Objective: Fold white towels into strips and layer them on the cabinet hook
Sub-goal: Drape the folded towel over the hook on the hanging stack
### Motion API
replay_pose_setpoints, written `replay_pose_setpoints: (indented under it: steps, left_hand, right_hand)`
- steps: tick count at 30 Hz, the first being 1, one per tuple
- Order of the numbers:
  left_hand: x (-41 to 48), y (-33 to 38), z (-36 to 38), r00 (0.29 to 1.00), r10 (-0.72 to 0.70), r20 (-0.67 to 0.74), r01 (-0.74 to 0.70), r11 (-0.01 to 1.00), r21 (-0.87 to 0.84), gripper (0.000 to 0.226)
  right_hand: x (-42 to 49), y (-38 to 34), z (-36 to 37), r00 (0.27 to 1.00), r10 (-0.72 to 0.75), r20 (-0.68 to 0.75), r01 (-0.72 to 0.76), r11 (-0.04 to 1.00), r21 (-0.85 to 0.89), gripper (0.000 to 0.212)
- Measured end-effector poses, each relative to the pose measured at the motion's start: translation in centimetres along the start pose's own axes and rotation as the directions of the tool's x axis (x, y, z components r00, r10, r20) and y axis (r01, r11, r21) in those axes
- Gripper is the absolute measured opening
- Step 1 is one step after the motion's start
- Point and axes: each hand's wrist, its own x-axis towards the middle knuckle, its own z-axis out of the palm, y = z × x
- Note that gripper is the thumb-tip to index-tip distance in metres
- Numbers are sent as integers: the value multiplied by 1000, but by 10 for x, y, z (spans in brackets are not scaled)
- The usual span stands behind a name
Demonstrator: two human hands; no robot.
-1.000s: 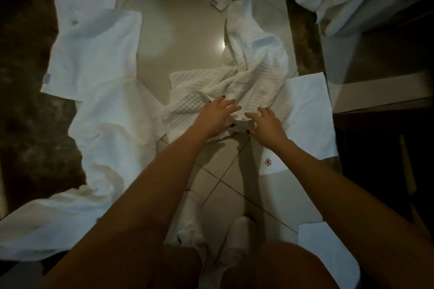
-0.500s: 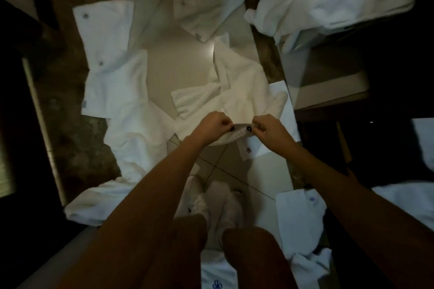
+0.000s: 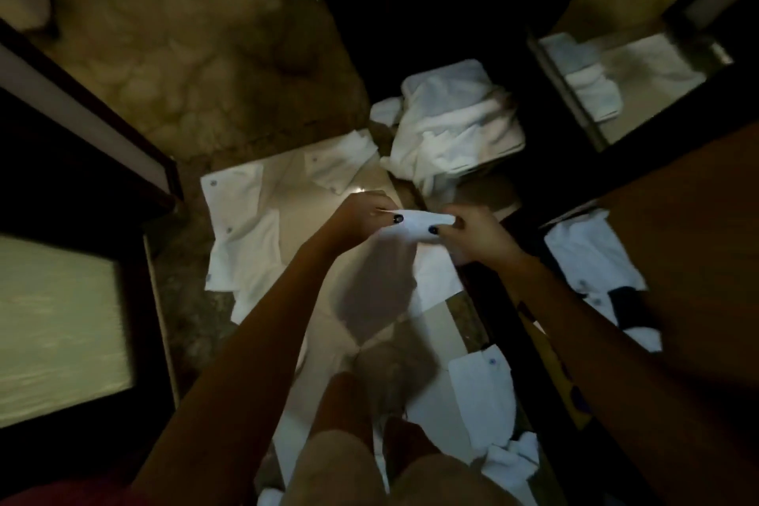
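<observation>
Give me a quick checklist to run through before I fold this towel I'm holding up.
1. Left hand pinches the top edge of the held towel: ok.
2. Right hand pinches the same edge: ok.
3. Lower end hanging free: cannot tell, it is in shadow.
4. Cabinet hook in sight: not ok, none shows.
5. Footing: not ok, floor towels lie close by.
</observation>
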Motion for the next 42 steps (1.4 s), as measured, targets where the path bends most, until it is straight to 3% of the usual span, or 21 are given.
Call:
replay_pose_setpoints:
  steps: [4,7,11,15,19,21,23,27,31,33,37,42]
  left_hand:
    - [-10,61,-29,981,190,-34,-182,969,167,13]
    - [-14,99,-50,975,214,-53,-209,975,78,13]
    - [-23,142,-69,935,349,57,-354,926,129,8]
    - [-37,176,-82,898,398,184,-405,914,-1,14]
    - [-42,212,-82,834,467,294,-462,882,-91,16]
    - [-40,227,-76,802,486,347,-476,871,-118,15]
    - [-38,239,-67,772,504,387,-490,860,-144,15]
    - [-38,255,-45,721,525,453,-497,847,-191,15]
    - [-36,265,-22,654,561,508,-504,823,-262,22]
    - [-33,274,-10,624,593,510,-525,801,-288,29]
    - [-26,293,12,600,653,463,-570,754,-326,43]
    - [-34,318,38,549,643,533,-490,765,-418,59]
  right_hand:
    - [-53,-13,-45,994,-23,-107,9,992,-123,20]
    - [-97,-17,-73,965,83,-248,-90,996,-17,32]
    - [-145,-37,-94,928,145,-343,-147,989,20,35]
    - [-190,-51,-95,908,268,-322,-316,943,-104,29]
    - [-245,-54,-84,735,299,-609,-310,946,90,19]
    - [-268,-56,-78,640,344,-687,-303,935,186,20]
    - [-289,-54,-75,581,394,-713,-309,916,255,23]
    - [-328,-45,-71,534,529,-659,-336,848,410,14]
    - [-354,-40,-64,364,654,-663,-321,756,570,4]
    - [-363,-45,-62,373,630,-682,-238,775,586,13]
    - [-378,-69,-74,458,507,-730,-66,838,541,15]
    - [-379,-83,-104,641,405,-651,24,838,545,13]
